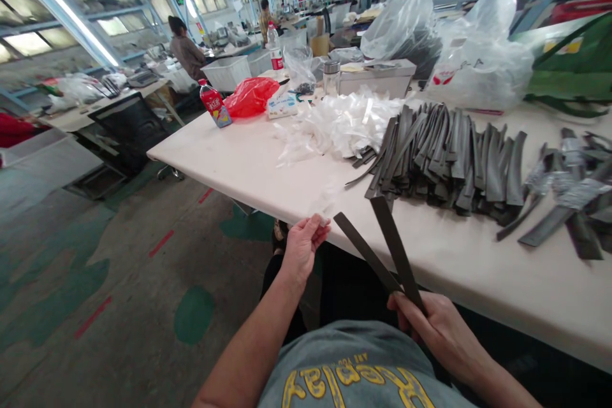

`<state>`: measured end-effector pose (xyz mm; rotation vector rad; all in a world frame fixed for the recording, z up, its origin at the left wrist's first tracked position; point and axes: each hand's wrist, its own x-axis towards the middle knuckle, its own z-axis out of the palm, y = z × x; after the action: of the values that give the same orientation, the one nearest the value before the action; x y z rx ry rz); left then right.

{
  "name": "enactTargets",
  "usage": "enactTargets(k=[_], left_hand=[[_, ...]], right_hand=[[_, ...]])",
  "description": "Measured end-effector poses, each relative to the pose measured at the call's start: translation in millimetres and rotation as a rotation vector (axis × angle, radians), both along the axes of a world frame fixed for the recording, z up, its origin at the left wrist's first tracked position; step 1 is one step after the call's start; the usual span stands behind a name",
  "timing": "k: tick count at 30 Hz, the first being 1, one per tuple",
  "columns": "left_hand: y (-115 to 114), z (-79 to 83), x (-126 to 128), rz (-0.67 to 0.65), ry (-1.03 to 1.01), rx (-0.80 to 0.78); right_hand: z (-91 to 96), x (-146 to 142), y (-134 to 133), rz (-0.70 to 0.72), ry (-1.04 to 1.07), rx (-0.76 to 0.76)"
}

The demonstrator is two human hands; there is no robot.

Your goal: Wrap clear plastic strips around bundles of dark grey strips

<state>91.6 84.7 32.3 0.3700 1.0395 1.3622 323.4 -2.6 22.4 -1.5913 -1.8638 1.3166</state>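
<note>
My left hand point(305, 239) is at the table's front edge, fingers pinched on a thin, whitish see-through film point(326, 203) that is partly blurred. In my right hand point(430, 325), close to my body, are two dark grey flat strips point(396, 236), spread apart in a V with their free ends pointing up and away. Beyond them a large pile of similar dark strips point(444, 159) lies on the white-covered table point(229, 156). Left of that pile is a heap of crumpled white film point(349, 121).
Bundles of dark strips wrapped in clear plastic point(571, 191) lie at the right. Toward the back stand a red drink bottle point(215, 104), a red plastic bag point(252, 97), a glass jar point(331, 80) and white plastic bags point(482, 64). A person point(187, 51) works at another table.
</note>
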Motion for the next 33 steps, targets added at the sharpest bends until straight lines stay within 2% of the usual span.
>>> enactTargets(k=[4,16,18,20,23,25,27,30,31,33], left_hand=[[3.1,2.2,5.2,-0.011,0.039,0.039],[-0.9,0.0,14.4,-0.030,0.131,0.067],[-6.9,-2.7,18.8,-0.063,0.164,0.068],[-18.7,-6.8,25.4,-0.139,0.218,0.070],[-39.9,-13.8,33.7,-0.351,0.301,0.105],[-46.3,-15.7,33.1,-0.439,0.265,0.114],[-41.6,-13.3,26.6,-0.358,0.150,0.110],[-25.6,-5.1,15.7,-0.097,0.050,0.145],[-22.6,-3.2,14.9,-0.051,0.058,0.167],[-24.4,-3.2,20.0,-0.051,0.099,0.191]], right_hand=[[-1.3,0.3,-3.6,0.023,-0.138,0.123],[-17.6,-4.5,-1.9,0.014,-0.312,0.336],[-14.2,-10.5,1.2,0.019,-0.280,0.313],[-8.5,-17.7,7.2,0.026,-0.183,0.214],[0.5,-27.9,18.7,0.015,0.024,0.015],[4.0,-33.2,24.9,0.014,0.106,-0.037],[4.7,-37.2,28.2,0.044,0.122,-0.031],[2.2,-42.9,30.3,0.095,0.129,-0.039],[1.2,-45.0,31.3,0.095,0.143,-0.048],[-0.3,-49.1,34.9,0.079,0.184,-0.048]])
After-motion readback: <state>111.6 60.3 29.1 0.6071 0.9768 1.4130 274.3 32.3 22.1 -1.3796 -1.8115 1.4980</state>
